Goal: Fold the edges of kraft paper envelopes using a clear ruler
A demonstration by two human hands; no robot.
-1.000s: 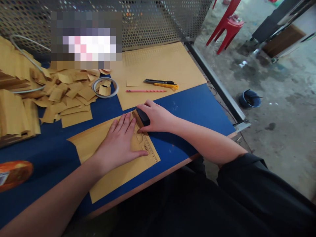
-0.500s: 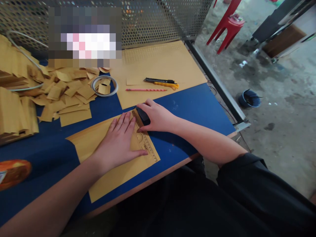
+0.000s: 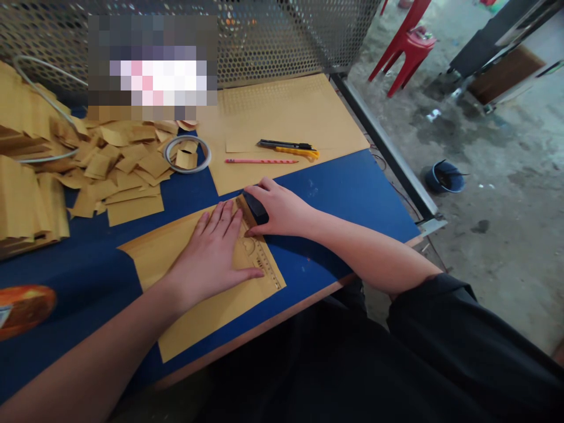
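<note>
My left hand [image 3: 214, 252] lies flat with its fingers spread, pressing on a brown paper sheet [image 3: 189, 329] and on part of a clear plastic ruler [image 3: 263, 261]. The ruler runs along the sheet's right edge, and a round cut-out shows in it. Gripped between thumb and fingers of my right hand [image 3: 284, 208] is a dark block [image 3: 255, 208], held beside the ruler's far end at the paper's edge. Its exact kind I cannot make out. Beyond my hands, a pink pencil [image 3: 262, 161] and a yellow-and-black utility knife [image 3: 288, 147] rest on larger brown sheets [image 3: 282, 111].
A roll of tape [image 3: 207, 155] sits beside a heap of small paper pieces [image 3: 127, 158]. Stacked brown paper [image 3: 26, 200] stands at left, near an orange package [image 3: 26, 308]. A perforated metal panel [image 3: 273, 41] backs the blue table [image 3: 335, 194]. Right of it are a red stool [image 3: 418, 44] and bucket [image 3: 446, 179].
</note>
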